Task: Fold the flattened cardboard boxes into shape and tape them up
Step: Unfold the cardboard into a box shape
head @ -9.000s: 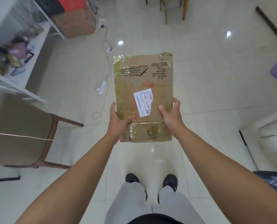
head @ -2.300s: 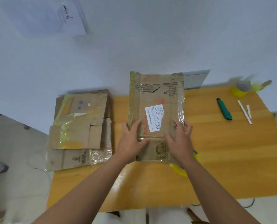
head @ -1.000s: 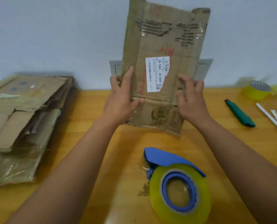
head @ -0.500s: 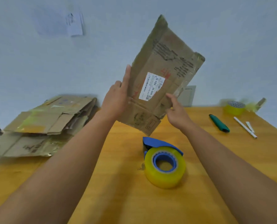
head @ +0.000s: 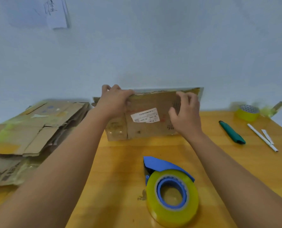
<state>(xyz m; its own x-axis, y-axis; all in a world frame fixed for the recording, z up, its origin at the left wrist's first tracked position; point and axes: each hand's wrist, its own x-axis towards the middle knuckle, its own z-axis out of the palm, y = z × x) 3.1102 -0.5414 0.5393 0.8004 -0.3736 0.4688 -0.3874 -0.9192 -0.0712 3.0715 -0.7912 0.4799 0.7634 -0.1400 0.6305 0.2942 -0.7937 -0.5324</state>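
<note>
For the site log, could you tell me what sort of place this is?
Probably a small home packing station: a wooden table against a plain wall, holding a stack of flattened boxes, a blue tape dispenser and a green utility knife.

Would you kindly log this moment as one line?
left hand: grips cardboard box top edge | right hand: on box face | tape dispenser: idle

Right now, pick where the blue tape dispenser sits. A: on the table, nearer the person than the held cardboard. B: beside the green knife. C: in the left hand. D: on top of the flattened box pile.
A: the blue tape dispenser lies on the table, untouched, in front of the cardboard.
</note>
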